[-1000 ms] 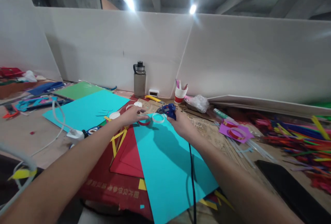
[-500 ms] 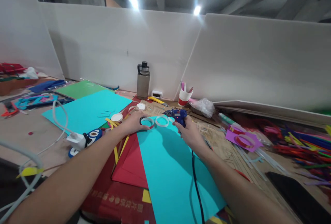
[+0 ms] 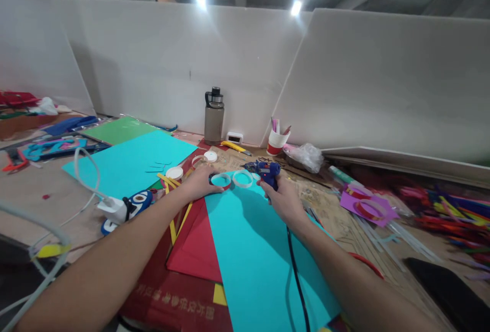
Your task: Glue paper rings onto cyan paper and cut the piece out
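Observation:
My left hand (image 3: pixel 199 183) is closed on the near-left side of a red-and-white paper ring (image 3: pixel 226 187), thumb in front. The ring rests on or just above a turquoise sheet (image 3: pixel 260 255). Directly right of it is a white ring (image 3: pixel 243 186) on the sheet's far end. My right hand (image 3: pixel 284 198) is wrapped round the handle of a blue hot glue gun (image 3: pixel 269 170). Its nozzle points left, above and beyond the white ring. A black cord (image 3: pixel 294 265) trails from the gun across the sheet towards me.
A bottle (image 3: pixel 214 120), yellow cutter (image 3: pixel 234 146) and paper cup of pens (image 3: pixel 277 143) stand or lie along the white panel. A purple piece (image 3: pixel 350 203) with red rings lies right, near a dark phone-like slab (image 3: pixel 446 291). White cables (image 3: pixel 78 168) loop at left.
The view has shifted slightly, so the things on the right sit a little further right. Both hands keep their holds on the ring and the glue gun, nearly still.

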Action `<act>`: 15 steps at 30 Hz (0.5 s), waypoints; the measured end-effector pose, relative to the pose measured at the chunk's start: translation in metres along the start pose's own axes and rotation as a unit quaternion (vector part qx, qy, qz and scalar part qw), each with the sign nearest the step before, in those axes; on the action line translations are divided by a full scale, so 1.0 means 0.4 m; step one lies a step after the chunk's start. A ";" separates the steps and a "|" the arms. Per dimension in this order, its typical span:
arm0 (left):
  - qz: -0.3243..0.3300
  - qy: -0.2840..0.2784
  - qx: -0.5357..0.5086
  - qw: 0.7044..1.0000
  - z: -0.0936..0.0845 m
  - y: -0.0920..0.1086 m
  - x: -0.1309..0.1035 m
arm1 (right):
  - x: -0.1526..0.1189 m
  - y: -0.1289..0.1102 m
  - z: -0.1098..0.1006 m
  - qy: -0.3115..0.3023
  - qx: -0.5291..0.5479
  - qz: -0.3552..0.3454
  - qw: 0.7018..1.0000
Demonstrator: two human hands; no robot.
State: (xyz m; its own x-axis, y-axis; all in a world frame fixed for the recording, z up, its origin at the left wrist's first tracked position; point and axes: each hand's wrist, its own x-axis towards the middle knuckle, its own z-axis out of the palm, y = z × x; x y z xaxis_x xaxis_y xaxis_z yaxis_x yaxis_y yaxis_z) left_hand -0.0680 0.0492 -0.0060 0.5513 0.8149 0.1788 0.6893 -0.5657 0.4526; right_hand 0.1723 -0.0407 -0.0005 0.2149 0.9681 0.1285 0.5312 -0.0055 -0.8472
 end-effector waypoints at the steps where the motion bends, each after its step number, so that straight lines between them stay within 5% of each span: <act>1: -0.005 0.002 -0.002 1.000 0.001 0.000 0.000 | 0.001 0.002 0.000 -0.001 0.002 0.000 1.000; 15: -0.002 -0.013 0.016 1.000 0.002 -0.021 0.004 | 0.012 0.038 0.011 0.014 -0.031 -0.037 0.999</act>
State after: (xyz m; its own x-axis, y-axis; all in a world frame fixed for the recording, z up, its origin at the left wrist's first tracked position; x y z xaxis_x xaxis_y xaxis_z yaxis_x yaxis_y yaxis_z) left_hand -0.0726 0.0549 -0.0101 0.5611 0.8134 0.1535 0.7060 -0.5671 0.4242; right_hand 0.1777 -0.0351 -0.0153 0.1956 0.9590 0.2053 0.5966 0.0498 -0.8010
